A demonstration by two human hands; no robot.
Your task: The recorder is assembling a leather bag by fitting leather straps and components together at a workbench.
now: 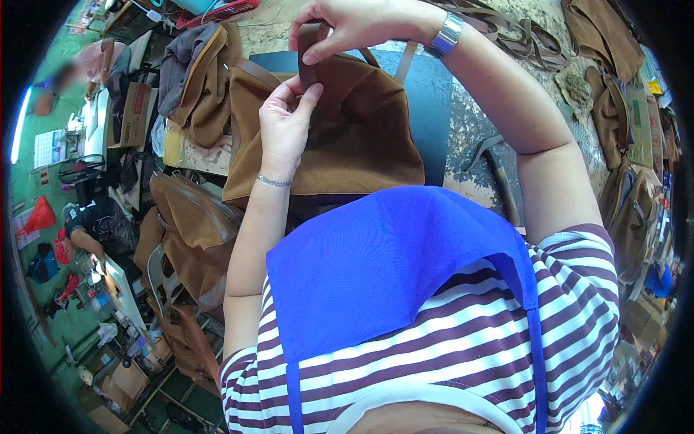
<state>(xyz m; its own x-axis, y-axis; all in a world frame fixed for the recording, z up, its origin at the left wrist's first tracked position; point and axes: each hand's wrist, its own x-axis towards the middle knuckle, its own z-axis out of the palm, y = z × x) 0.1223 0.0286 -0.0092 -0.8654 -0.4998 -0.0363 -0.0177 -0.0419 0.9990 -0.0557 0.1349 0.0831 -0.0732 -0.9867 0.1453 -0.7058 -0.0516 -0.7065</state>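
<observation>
A brown bag [361,137] lies in front of me on a dark blue-grey mat [432,101]. Above it, a dark brown leather strap [309,54] stands up from the bag between my two hands. My left hand [285,119] pinches the strap's lower part between thumb and fingertips. Higher up, my right hand [354,27] grips the top of the same strap, its thumb pressed on the near face. The far ends of the right fingers are partly hidden behind the strap.
A hammer [500,181] lies on the worn table [470,108] at right. Loose brown straps [513,32] are heaped at the far right. More brown bags [199,83] sit at left, others [191,217] nearer me. People work at the far left.
</observation>
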